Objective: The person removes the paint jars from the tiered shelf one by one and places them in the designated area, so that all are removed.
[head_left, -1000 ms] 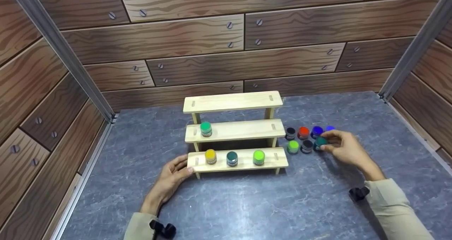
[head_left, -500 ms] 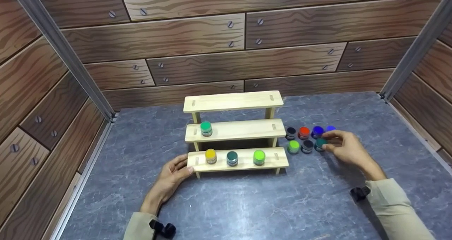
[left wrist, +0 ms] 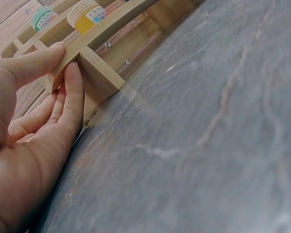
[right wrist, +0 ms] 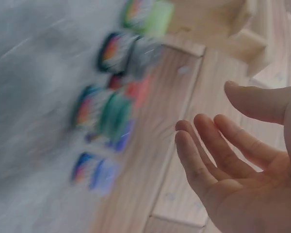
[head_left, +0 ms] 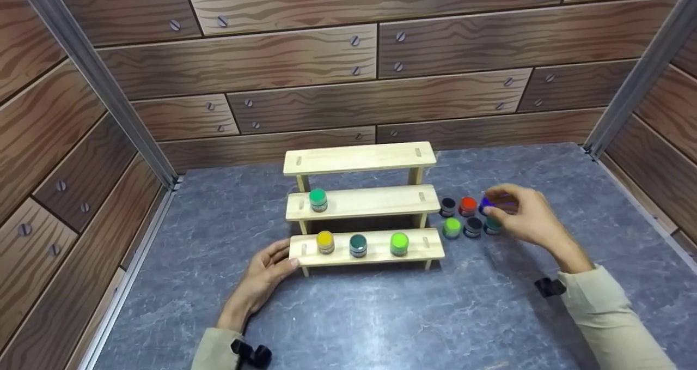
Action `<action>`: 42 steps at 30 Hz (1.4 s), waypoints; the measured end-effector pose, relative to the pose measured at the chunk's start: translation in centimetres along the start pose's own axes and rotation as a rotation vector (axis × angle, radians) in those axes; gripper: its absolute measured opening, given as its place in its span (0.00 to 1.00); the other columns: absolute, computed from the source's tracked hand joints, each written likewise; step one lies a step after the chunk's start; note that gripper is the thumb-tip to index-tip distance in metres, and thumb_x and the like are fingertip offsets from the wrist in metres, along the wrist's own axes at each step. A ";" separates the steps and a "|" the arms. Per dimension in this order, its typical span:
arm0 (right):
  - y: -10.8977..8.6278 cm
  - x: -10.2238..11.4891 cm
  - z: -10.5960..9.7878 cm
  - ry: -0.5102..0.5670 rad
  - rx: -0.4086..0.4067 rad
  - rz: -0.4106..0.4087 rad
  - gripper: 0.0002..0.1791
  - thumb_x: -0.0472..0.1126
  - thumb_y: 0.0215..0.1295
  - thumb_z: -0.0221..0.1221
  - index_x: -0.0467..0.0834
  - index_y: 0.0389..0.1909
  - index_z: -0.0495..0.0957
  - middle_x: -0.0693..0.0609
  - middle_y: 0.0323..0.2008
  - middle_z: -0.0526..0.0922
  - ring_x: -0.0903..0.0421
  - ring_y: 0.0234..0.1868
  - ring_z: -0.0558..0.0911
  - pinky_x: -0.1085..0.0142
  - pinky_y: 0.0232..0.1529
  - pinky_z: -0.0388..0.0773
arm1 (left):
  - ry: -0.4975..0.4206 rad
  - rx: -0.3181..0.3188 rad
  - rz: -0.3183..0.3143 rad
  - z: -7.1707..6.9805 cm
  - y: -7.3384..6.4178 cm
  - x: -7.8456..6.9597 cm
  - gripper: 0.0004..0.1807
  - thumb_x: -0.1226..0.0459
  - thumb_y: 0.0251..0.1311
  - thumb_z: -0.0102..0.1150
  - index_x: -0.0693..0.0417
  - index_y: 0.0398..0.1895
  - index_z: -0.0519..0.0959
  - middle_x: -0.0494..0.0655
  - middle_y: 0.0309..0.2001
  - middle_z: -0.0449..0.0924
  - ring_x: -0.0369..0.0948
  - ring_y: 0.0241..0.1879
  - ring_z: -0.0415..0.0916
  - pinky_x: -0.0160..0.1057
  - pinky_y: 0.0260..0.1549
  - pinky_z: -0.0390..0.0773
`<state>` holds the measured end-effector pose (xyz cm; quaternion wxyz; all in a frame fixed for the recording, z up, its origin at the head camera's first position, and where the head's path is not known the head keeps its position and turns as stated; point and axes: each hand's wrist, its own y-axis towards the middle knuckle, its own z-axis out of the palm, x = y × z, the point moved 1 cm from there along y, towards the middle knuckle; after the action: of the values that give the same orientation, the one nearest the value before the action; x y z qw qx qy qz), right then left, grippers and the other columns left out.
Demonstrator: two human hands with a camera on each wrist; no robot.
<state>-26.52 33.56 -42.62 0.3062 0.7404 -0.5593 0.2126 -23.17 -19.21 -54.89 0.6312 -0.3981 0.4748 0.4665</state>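
Observation:
A three-step wooden display stand [head_left: 375, 202] rests on the table. My left hand [head_left: 258, 279] grips the left end of its lowest step, thumb on top and fingers underneath in the left wrist view. That step bears a yellow paint jar [head_left: 325, 242], a dark teal one [head_left: 358, 245] and a lime one [head_left: 399, 243]; a green jar [head_left: 318, 200] stands on the middle step. My right hand [head_left: 525, 217], fingers spread and holding nothing, hovers over the loose jars, nearest the dark green jar [head_left: 491, 226] and partly hiding the blue jar [head_left: 485, 204].
Right of the stand, a red jar [head_left: 468, 206], black jars [head_left: 472, 227] and another lime jar [head_left: 451, 228] stand in two rows. A light blue jar [right wrist: 96, 172] shows at the row's end in the right wrist view. Wood-patterned panels [head_left: 299, 59] enclose the table.
My right hand has come off the dark green jar, which stays on the table, and has risen slightly to over the blue jar. The left hand keeps its grip on the stand.

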 end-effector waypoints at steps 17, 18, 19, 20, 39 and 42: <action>4.2 9.2 5.4 0.104 0.123 -0.242 0.20 0.36 0.71 0.69 0.32 0.59 0.82 0.35 0.55 0.87 0.38 0.55 0.87 0.44 0.61 0.85 | 0.011 0.007 -0.013 -0.1 0.3 0.3 0.41 0.71 0.70 0.64 0.72 0.80 0.57 0.72 0.75 0.64 0.45 0.64 0.78 0.36 0.64 0.82; 4.5 9.7 5.8 0.113 0.135 -0.248 0.20 0.36 0.71 0.69 0.32 0.59 0.82 0.35 0.55 0.86 0.38 0.55 0.87 0.44 0.62 0.85 | 0.011 0.007 -0.012 -0.1 0.3 0.3 0.41 0.71 0.70 0.64 0.73 0.80 0.57 0.72 0.75 0.64 0.45 0.64 0.78 0.36 0.64 0.82; 4.7 10.2 6.2 0.118 0.145 -0.257 0.20 0.36 0.71 0.69 0.32 0.59 0.82 0.35 0.55 0.86 0.38 0.55 0.87 0.44 0.62 0.85 | 0.009 0.007 -0.011 0.0 0.3 0.3 0.41 0.71 0.70 0.64 0.73 0.80 0.57 0.72 0.75 0.64 0.46 0.64 0.78 0.36 0.64 0.82; 5.0 10.7 6.6 0.123 0.152 -0.264 0.20 0.37 0.70 0.69 0.33 0.59 0.82 0.35 0.55 0.86 0.38 0.55 0.87 0.44 0.61 0.85 | 0.009 0.007 -0.009 0.0 0.3 0.3 0.41 0.71 0.70 0.64 0.73 0.80 0.57 0.72 0.75 0.64 0.46 0.64 0.78 0.37 0.65 0.81; 8.4 17.9 13.9 0.117 0.286 -0.342 0.22 0.39 0.70 0.69 0.32 0.59 0.81 0.36 0.56 0.86 0.41 0.56 0.87 0.51 0.61 0.87 | -0.009 -0.002 -0.004 0.0 0.2 -0.1 0.41 0.72 0.68 0.64 0.75 0.79 0.57 0.71 0.74 0.66 0.45 0.61 0.80 0.37 0.64 0.82; 8.9 18.5 14.9 0.125 0.288 -0.342 0.22 0.38 0.69 0.69 0.31 0.59 0.81 0.36 0.55 0.86 0.42 0.54 0.88 0.54 0.59 0.88 | -0.011 0.002 -0.006 0.0 0.2 -0.1 0.41 0.72 0.68 0.64 0.75 0.80 0.57 0.72 0.74 0.66 0.45 0.62 0.80 0.37 0.64 0.82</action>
<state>-30.16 8.64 -39.30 0.2633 0.8458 -0.3694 0.2807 -23.33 -19.15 -54.81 0.6354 -0.3966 0.4706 0.4663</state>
